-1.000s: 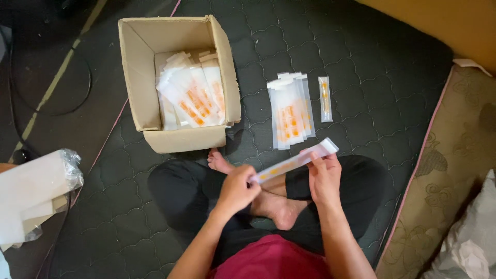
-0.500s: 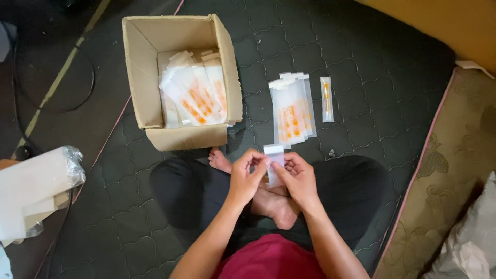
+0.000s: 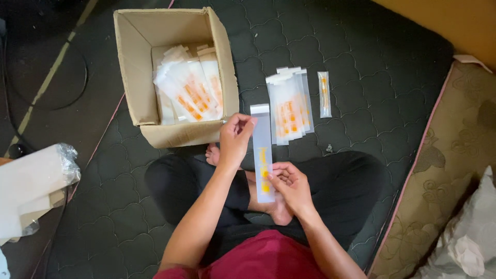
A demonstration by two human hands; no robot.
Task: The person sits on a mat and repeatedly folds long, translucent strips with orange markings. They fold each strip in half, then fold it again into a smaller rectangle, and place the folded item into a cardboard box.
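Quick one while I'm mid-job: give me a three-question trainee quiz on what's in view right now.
1. True or false: the cardboard box is empty.
2. What do both hands hold? A) a clear sleeve with an orange item B) scissors C) a cable
3. Which hand grips the sleeve's top end?

Key:
1. False; it holds packets.
2. A, the clear sleeve.
3. The left hand; the right hand holds it lower down.

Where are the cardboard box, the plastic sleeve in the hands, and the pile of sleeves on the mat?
cardboard box (image 3: pixel 225 62), head view, on its right wall.
plastic sleeve (image 3: pixel 262 139), head view, on its clear middle.
pile of sleeves (image 3: pixel 287 106), head view, on the top sleeve's middle.
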